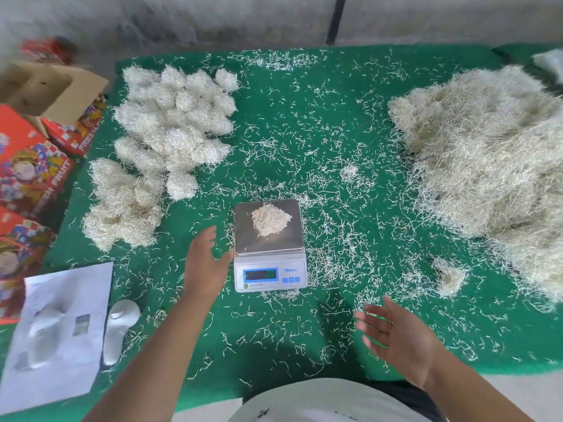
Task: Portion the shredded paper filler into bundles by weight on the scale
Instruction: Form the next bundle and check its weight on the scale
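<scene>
A small clump of shredded paper (pixel 270 220) lies on the steel platform of a white digital scale (pixel 269 246) in the middle of the green table. Its display shows digits I cannot read surely. My left hand (pixel 204 260) hovers open just left of the scale, holding nothing. My right hand (pixel 396 333) is open with spread fingers, lower right of the scale, also empty. A big loose heap of paper filler (pixel 493 166) fills the right side. Several rounded bundles (pixel 173 117) are stacked at the far left.
Loose shreds litter the green cloth (pixel 304 132). A small tuft (pixel 447 277) lies right of the scale. Printed red boxes (pixel 27 175) and an open carton (pixel 45 89) stand off the left edge. A white sheet (pixel 58 330) and a white bottle (pixel 117 327) lie at the near left.
</scene>
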Demonstrator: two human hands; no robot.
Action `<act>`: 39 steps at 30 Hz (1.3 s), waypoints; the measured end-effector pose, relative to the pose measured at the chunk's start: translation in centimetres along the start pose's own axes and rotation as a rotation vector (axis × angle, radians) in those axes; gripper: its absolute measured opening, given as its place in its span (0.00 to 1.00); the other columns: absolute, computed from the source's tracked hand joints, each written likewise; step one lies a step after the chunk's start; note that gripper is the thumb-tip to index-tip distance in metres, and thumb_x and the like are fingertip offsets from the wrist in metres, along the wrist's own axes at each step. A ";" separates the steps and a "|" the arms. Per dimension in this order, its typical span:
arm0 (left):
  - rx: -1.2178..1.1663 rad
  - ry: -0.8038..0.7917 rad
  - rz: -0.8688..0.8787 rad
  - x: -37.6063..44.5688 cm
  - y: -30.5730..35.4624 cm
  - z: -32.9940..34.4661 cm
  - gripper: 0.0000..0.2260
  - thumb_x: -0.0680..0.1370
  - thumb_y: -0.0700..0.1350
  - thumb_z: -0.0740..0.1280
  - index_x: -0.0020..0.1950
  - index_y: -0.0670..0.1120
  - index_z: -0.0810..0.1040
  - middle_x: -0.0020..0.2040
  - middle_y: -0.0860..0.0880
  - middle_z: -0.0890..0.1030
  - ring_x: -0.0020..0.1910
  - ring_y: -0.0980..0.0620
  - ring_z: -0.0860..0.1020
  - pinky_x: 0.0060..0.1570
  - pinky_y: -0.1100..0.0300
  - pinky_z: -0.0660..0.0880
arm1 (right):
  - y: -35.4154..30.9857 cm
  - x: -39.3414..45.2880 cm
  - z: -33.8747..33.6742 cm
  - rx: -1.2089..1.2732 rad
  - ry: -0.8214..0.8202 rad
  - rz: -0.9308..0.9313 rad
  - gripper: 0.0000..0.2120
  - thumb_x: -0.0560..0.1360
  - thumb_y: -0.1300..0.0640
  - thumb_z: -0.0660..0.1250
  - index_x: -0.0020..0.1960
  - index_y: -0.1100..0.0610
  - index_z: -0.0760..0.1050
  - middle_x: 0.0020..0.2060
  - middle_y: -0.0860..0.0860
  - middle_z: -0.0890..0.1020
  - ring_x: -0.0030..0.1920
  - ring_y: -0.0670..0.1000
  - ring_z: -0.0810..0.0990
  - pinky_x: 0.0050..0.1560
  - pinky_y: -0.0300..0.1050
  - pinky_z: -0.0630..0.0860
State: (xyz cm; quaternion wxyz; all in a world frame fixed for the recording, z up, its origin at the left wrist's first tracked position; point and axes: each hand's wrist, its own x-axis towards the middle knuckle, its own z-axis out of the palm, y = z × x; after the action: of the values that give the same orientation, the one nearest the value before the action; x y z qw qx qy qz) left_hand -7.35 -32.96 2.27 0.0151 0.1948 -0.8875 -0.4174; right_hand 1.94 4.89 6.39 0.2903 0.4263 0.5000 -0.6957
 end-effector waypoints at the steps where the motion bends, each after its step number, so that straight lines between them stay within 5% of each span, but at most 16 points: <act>1: -0.011 0.019 -0.025 -1.1 -0.5 -0.5 0.30 0.76 0.45 0.77 0.76 0.50 0.70 0.69 0.52 0.76 0.64 0.55 0.76 0.65 0.54 0.70 | 0.0 0.0 0.1 -0.022 -0.002 -0.011 0.23 0.87 0.43 0.58 0.68 0.60 0.77 0.57 0.59 0.87 0.58 0.59 0.85 0.57 0.56 0.79; 13: -0.150 0.068 -0.182 -7.4 -3.2 -0.2 0.21 0.78 0.44 0.75 0.70 0.49 0.76 0.63 0.54 0.80 0.60 0.56 0.79 0.65 0.51 0.74 | 0.5 0.4 1.1 -0.150 -0.052 -0.002 0.20 0.85 0.45 0.63 0.67 0.59 0.78 0.57 0.58 0.87 0.54 0.56 0.86 0.53 0.52 0.81; 22: -0.121 0.023 -0.190 -8.2 -3.3 1.0 0.18 0.79 0.43 0.73 0.68 0.50 0.76 0.62 0.55 0.80 0.60 0.55 0.78 0.59 0.56 0.71 | 1.1 0.4 -1.1 -0.148 -0.019 -0.011 0.21 0.85 0.44 0.63 0.67 0.59 0.79 0.57 0.57 0.87 0.56 0.57 0.86 0.59 0.55 0.80; 32: -0.082 -0.012 -0.136 -6.9 -1.7 3.2 0.22 0.77 0.47 0.76 0.69 0.54 0.74 0.64 0.55 0.78 0.59 0.58 0.77 0.60 0.52 0.74 | 1.7 0.1 -3.5 -0.093 -0.007 0.002 0.20 0.85 0.45 0.63 0.67 0.59 0.79 0.57 0.57 0.87 0.55 0.57 0.86 0.55 0.53 0.81; 39: -0.011 -0.064 0.043 -2.0 2.8 5.1 0.35 0.75 0.51 0.77 0.79 0.57 0.64 0.76 0.52 0.65 0.77 0.50 0.63 0.75 0.48 0.65 | 2.8 0.5 -6.1 0.036 0.080 0.063 0.20 0.83 0.45 0.66 0.64 0.60 0.80 0.56 0.60 0.87 0.52 0.59 0.85 0.55 0.53 0.79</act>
State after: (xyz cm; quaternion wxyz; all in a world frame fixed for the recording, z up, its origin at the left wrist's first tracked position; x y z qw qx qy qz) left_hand -7.43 -26.82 1.32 -0.0031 0.1622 -0.8893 -0.4276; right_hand 5.91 9.76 3.83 0.2839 0.4743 0.4850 -0.6776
